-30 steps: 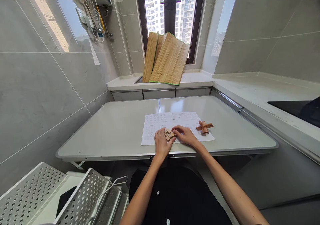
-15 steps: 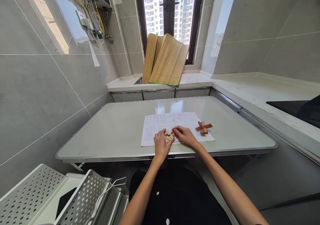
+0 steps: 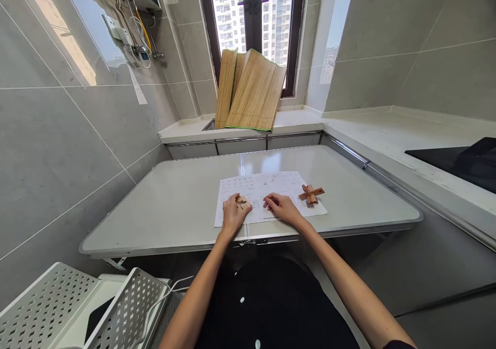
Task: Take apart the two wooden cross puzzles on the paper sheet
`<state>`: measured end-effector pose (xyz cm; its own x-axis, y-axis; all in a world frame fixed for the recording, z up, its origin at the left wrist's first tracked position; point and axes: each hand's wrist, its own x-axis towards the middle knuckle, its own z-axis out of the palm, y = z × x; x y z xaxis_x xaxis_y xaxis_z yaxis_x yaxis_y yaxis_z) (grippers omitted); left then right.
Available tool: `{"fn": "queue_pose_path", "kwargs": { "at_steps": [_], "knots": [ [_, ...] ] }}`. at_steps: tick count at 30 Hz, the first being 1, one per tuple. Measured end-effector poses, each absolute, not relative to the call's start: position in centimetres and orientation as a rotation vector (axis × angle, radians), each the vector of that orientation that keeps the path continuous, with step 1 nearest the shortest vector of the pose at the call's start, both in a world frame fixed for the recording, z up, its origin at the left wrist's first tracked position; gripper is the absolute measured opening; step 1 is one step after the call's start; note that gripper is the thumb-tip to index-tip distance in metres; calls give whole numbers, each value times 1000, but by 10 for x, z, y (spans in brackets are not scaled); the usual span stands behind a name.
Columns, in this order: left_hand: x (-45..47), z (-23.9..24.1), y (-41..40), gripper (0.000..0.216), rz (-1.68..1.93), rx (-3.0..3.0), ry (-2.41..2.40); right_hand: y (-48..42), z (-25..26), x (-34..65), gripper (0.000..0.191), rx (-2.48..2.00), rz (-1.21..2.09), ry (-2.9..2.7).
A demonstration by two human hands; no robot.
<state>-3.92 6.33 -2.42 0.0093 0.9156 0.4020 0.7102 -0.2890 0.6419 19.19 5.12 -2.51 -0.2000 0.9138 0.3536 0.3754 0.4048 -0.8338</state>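
Observation:
My left hand (image 3: 232, 216) is closed around a pale wooden block puzzle (image 3: 243, 202), thumb on the near side and fingers on the far side. The puzzle is at the left part of a printed paper sheet (image 3: 253, 181). Apart from it, to the right, my right hand (image 3: 283, 206) is over the sheet with its fingertips drawn together. Whatever those fingertips hold, if anything, is too small to make out. A reddish-brown wooden burr puzzle (image 3: 311, 194) sits at the sheet's right edge, beyond my right hand.
The sheet lies on a white folding table (image 3: 174, 199). Behind stands a bamboo mat (image 3: 253, 93) on the white ledge (image 3: 298, 116) by the window. White perforated racks (image 3: 132, 297) with a cable are at lower left. A black object (image 3: 457, 160) rests on the right counter.
My left hand has moved left with the pale puzzle, away from my right hand. The right hand stays near its place, and the gap between the hands is wider. The view has shifted slightly.

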Motion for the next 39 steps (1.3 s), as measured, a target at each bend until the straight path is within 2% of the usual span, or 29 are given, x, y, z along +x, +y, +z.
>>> {"fn": "queue_pose_path", "kwargs": {
  "at_steps": [8, 15, 20, 22, 25, 33, 39],
  "knots": [
    [-72, -8, 114, 55, 1108, 2016, 1774, 53, -27, 194, 24, -1125, 760, -1778],
    [-58, -3, 83, 65, 1189, 2064, 1808, 54, -27, 194, 22, -1110, 806, -1755],
    [-22, 3, 36, 33, 1209, 2307, 1454, 54, -26, 193, 23, -1093, 876, -1654],
    [-10, 6, 20, 23, 1149, 2285, 1335, 55, -27, 193, 26, -1086, 916, -1574],
    [2, 7, 3, 18, 1133, 2218, 1277, 60, -30, 197, 37, -1090, 972, -1383],
    [14, -3, -13, 20, 1029, 2050, 1285, 75, -36, 217, 63, -944, 1196, -852],
    [14, -2, -13, 21, 1022, 2030, 1304, 77, -33, 226, 67, -783, 1299, -632]
  ]
}}
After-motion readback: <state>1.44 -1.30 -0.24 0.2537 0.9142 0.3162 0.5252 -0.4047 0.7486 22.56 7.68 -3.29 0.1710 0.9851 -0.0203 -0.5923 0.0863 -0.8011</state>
